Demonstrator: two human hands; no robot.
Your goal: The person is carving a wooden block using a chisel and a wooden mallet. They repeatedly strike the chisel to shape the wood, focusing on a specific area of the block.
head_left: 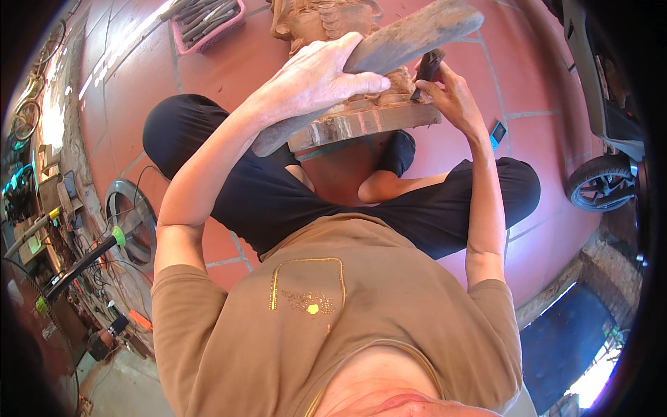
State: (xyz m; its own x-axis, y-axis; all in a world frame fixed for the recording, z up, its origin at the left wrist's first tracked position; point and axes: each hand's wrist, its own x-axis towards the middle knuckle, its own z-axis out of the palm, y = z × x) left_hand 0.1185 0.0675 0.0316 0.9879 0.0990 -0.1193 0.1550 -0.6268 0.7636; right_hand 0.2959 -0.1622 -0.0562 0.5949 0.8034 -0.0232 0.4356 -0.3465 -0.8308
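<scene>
My left hand (323,76) is closed around a long, worn wooden club (420,35), raised slantwise over the carving. In my right hand (455,97) is a short, dark-handled tool that looks like a chisel (429,66), held upright with its lower end at the carving's right side. The reddish-brown wood carving (316,22) lies on the floor before my crossed legs. Its thick flat base (365,126) faces me. The club and my left forearm hide the middle of the carving, and the chisel's tip is too small to make out.
A pink basket (201,43) of several tools stands at the far left. On the tiled floor right of the carving lies a small blue-and-black object (497,133). A motorbike wheel (602,183) is at the right, and a grey ring-shaped thing (130,215) and cables are at the left.
</scene>
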